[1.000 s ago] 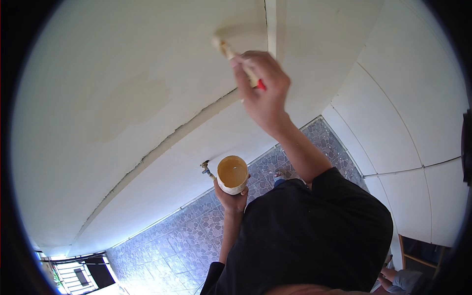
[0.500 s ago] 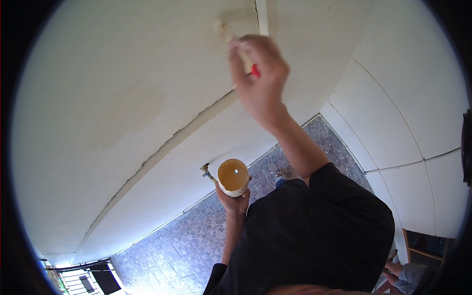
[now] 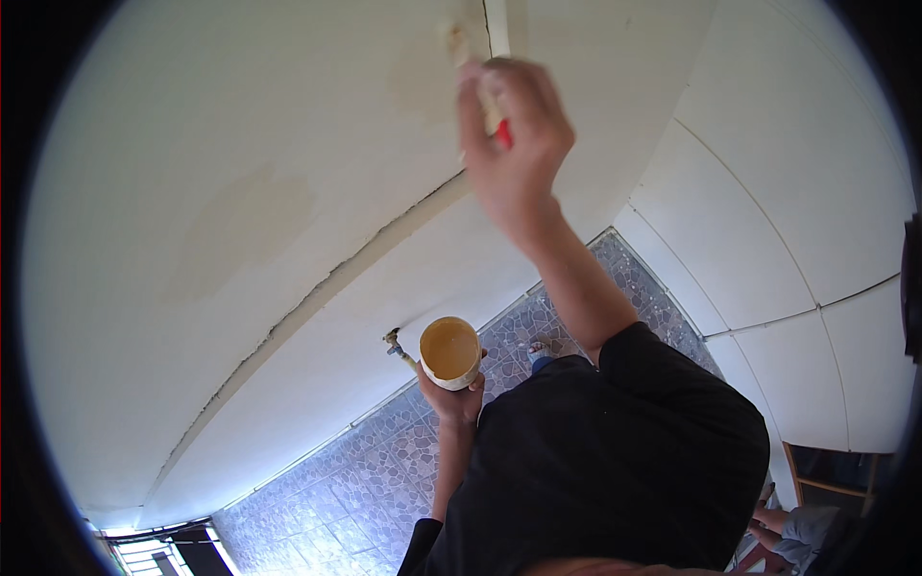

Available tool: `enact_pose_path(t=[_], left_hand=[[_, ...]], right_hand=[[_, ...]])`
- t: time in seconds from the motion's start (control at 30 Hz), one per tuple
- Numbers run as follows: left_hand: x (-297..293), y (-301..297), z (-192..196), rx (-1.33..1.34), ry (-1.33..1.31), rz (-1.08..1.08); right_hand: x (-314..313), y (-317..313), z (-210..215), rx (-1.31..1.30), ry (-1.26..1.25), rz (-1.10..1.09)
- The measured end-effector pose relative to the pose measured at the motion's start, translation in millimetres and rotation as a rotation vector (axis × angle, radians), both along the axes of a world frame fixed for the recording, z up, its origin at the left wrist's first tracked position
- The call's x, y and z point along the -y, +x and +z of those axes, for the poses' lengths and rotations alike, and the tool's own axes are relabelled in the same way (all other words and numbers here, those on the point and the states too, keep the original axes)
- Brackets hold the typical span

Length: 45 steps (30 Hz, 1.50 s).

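Note:
My right hand (image 3: pixel 519 144) is raised to the pale wall (image 3: pixel 355 125), its fingers closed around a paintbrush (image 3: pixel 456 43) with a red part showing at the palm. The hand is smeared by motion. The pale bristle end is at the wall, beside a darker, damp-looking patch and left of a vertical crack. Lower down, my left hand (image 3: pixel 451 401) grips a round tub (image 3: pixel 449 353) from below and the side. The tub is held mouth up, with a yellowish-tan inside; liquid in it is hard to make out.
A tap (image 3: pixel 392 340) juts from the wall just left of the tub. A cracked ledge (image 3: pixel 336 278) runs diagonally along the wall. Another darker patch (image 3: pixel 240 226) is at the left. Below lies a stone-patterned floor (image 3: pixel 384 461). Another person (image 3: pixel 802 538) is partly visible at lower right.
My right hand and the brush have shifted slightly right and up along the wall. The tub in my left hand appears slightly lower and further left, with the view itself shifting a little.

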<state>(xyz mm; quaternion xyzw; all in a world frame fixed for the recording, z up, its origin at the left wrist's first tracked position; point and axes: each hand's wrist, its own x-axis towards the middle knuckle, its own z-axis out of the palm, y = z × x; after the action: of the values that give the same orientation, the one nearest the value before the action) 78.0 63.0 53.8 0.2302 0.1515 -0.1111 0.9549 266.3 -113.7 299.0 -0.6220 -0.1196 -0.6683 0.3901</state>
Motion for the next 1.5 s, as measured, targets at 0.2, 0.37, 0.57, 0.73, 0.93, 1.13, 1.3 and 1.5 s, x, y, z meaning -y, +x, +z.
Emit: enact_pose_path(t=[0.2, 0.37, 0.57, 0.73, 0.93, 1.13, 1.3, 1.5], left_hand=[[4, 1, -1, -0.03, 0.022, -0.017], [-2, -1, -2, -0.033, 0.005, -0.005], [1, -1, 0, 0.0, 0.026, -0.036], [-3, -1, -7, -0.007, 0.011, -0.033], [-8, -3, -6, 0.001, 0.025, 0.0], [-4, -1, -1, 0.002, 0.017, -0.01], [-15, -3, -6, 0.003, 0.0, 0.03], [-11, -5, 0, 0.049, -0.02, 0.022]], right_hand=[[1, 35, -1, -0.079, -0.063, -0.129], [-39, -3, -7, -0.13, -0.09, 0.306], [24, 30, 6, -0.094, 0.033, -0.14], [-19, 8, -20, -0.136, -0.142, 0.013], [13, -4, -28, -0.095, -0.137, 0.159], [0, 11, -55, -0.232, -0.191, 0.124], [-17, -21, -64, -0.245, -0.118, 0.364], [10, 19, -85, -0.217, -0.005, -0.022]])
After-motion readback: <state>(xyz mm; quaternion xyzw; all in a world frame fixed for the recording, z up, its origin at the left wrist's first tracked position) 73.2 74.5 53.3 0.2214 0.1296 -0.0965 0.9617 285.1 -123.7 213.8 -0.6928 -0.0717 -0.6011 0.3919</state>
